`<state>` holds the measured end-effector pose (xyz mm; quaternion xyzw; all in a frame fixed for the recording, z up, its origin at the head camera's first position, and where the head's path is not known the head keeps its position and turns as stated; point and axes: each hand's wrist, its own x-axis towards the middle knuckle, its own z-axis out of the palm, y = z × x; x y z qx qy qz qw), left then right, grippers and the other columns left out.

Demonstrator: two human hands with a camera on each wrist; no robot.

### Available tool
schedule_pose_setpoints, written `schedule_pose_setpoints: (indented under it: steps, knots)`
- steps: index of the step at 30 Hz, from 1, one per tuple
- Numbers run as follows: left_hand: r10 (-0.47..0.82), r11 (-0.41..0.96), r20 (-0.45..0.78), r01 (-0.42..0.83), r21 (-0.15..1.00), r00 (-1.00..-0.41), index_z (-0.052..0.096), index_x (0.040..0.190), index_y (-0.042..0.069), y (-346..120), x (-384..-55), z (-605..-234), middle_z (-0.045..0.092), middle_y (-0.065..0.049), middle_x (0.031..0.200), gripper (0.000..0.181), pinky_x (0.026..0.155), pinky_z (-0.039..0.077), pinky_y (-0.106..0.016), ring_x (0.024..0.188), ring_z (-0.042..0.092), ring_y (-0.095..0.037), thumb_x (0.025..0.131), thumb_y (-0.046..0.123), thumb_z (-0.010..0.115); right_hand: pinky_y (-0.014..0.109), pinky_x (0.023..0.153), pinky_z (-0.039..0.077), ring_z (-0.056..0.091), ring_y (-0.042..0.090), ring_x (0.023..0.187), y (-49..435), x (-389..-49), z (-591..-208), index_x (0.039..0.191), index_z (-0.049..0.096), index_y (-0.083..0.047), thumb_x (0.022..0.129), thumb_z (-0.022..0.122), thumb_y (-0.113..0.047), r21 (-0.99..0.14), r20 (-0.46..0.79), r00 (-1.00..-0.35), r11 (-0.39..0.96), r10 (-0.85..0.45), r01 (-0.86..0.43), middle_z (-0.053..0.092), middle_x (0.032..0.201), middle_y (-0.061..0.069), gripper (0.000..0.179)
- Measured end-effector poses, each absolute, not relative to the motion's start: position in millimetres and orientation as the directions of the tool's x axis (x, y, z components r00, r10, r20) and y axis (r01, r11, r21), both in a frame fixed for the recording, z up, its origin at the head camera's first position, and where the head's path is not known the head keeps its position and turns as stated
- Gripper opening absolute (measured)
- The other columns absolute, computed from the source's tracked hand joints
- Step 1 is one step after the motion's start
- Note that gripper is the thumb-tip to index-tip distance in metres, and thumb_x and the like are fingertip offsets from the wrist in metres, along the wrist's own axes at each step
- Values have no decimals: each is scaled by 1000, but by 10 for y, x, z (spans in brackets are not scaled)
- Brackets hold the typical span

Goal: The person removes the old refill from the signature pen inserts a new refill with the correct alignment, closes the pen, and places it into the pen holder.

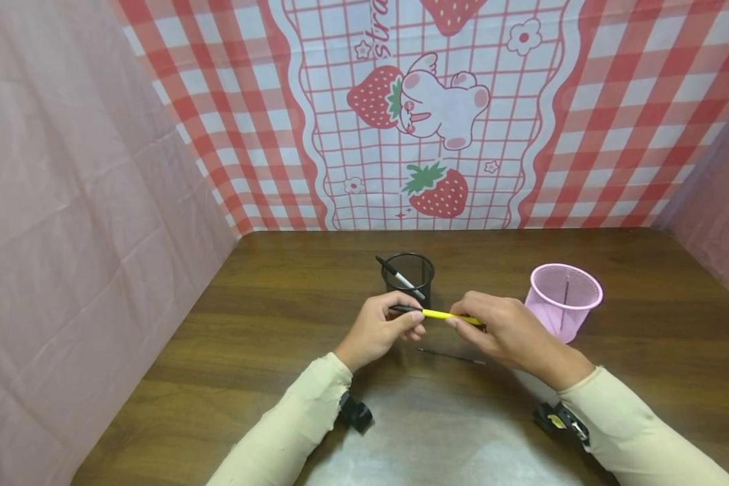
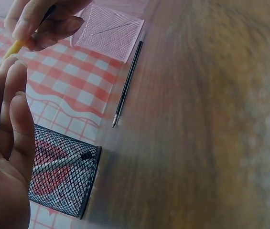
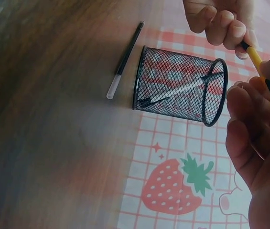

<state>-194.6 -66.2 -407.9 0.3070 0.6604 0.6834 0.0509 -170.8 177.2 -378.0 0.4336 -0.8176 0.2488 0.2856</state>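
A yellow pen [image 1: 435, 314] with black end parts is stretched between both hands in front of the black mesh pen holder. My left hand [image 1: 376, 331] pinches its black end between thumb and fingers. The other end is gripped by my right hand [image 1: 513, 334], thumb and index finger on the yellow barrel. Below the hands, a thin pen refill [image 1: 452, 356], dark with a pale clear end, lies on the tabletop. The right wrist view shows the refill close beside the base of the black mesh pen holder [image 3: 173, 64].
A white-and-black marker [image 1: 408, 280] leans in the black holder. Right of it stands a pink mesh pen holder [image 1: 547, 317] with a thin dark stick [image 1: 565, 297] inside. Behind the wooden table [image 1: 267, 297] hangs a red-and-white checked cloth [image 1: 249, 135] with strawberries.
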Motion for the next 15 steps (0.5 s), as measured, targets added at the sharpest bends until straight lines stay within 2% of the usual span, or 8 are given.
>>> schedule_pose_setpoints:
  steps: [3, 15]
  knots:
    - [484, -120, 356, 343, 932, -799, 63, 104, -10, -666, -1950, -4083, 71, -21, 80, 14, 66, 57, -62, 67, 70, -15, 96, 1, 66, 18, 55, 46, 50, -1, 65, 1780, -1711, -3781, 94, 68, -18, 88, 73, -13, -162, 671, -468, 502, -575, -850, 57, 82, -16, 10]
    - [483, -104, 352, 347, 932, -802, 65, 105, -8, -670, -1950, -4085, 72, -19, 81, 14, 67, 60, -56, 69, 71, -17, 95, 3, 68, 20, 56, 47, 50, -1, 65, 1780, -1694, -3790, 93, 68, -18, 86, 76, -12, -172, 643, -513, 546, -569, -820, 57, 79, -16, 11]
